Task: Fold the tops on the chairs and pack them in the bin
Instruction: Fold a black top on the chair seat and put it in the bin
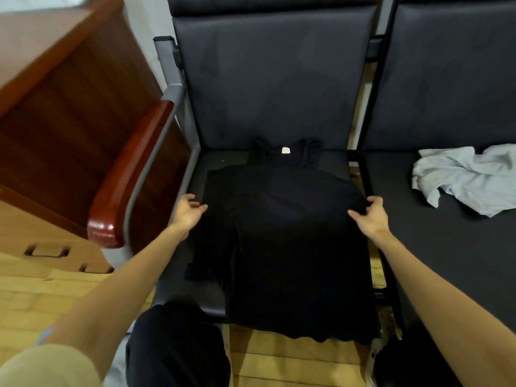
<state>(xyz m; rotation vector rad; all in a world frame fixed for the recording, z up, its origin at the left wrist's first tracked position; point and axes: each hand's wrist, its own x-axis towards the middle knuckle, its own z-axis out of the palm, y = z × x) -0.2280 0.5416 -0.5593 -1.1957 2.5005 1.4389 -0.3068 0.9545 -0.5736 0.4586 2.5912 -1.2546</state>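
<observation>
A black top point(284, 236) lies spread flat on the dark seat of the left chair point(212, 160), collar and white label toward the backrest, hem hanging over the front edge. My left hand point(188, 210) pinches the top's left edge, near a sleeve. My right hand point(370, 216) grips the right edge at the same height. A crumpled pale blue top point(469, 177) lies on the seat of the right chair point(452, 247). No bin is in view.
A red-brown wooden armrest point(122, 185) flanks the left chair, with a wooden desk panel point(69, 113) behind it. A cardboard box point(53, 247) sits on the wooden floor at the left. My dark-trousered knee point(178, 342) is at the seat's front.
</observation>
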